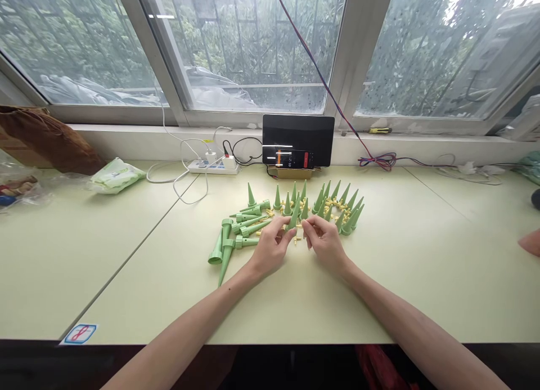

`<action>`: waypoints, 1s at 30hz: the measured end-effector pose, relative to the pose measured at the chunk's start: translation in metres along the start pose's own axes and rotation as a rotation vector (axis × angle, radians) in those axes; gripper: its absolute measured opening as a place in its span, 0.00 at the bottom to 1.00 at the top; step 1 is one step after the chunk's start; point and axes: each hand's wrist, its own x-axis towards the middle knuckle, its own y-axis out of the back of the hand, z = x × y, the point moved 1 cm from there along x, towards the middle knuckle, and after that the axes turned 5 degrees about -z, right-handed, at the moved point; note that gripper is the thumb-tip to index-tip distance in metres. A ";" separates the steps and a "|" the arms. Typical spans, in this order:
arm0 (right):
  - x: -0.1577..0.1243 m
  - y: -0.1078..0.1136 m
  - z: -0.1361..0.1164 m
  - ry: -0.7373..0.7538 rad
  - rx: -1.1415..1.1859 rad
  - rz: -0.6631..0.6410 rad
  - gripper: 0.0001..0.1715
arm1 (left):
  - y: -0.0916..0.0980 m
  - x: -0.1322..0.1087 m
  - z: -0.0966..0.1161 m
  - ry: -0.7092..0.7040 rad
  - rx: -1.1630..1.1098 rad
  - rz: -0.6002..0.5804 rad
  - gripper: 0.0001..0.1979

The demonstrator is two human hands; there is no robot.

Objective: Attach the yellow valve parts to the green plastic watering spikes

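Observation:
My left hand is closed around a green plant watering spike, its tip pointing up. Close beside it, my right hand has thumb and fingers pinched together; what lies between them is too small to make out. Small yellow fittings are scattered on the table behind and between my hands. Several green spikes stand upright in a curved group behind my right hand. More green spikes lie in a loose pile left of my left hand.
A dark tablet leans at the window, with a lit phone in front. Left of it is a white power strip with cables. A green-white packet and brown bag lie at left. A wire bundle lies back right.

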 end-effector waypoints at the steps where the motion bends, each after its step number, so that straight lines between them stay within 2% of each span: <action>1: 0.000 0.000 0.000 -0.007 0.006 -0.002 0.19 | 0.000 0.000 0.000 -0.014 0.011 0.000 0.14; 7: 0.001 0.000 -0.001 -0.026 0.029 -0.016 0.21 | 0.000 0.000 0.000 -0.038 0.026 -0.001 0.14; 14: 0.002 0.001 0.001 -0.015 -0.003 0.009 0.18 | 0.001 0.002 0.007 0.102 -0.143 0.002 0.19; 23: 0.005 0.008 0.004 0.233 -0.235 -0.013 0.15 | 0.006 0.004 0.019 0.158 -0.350 0.009 0.18; 30: 0.007 0.009 0.005 0.315 -0.283 0.004 0.15 | 0.006 0.004 0.013 0.158 -0.396 -0.004 0.18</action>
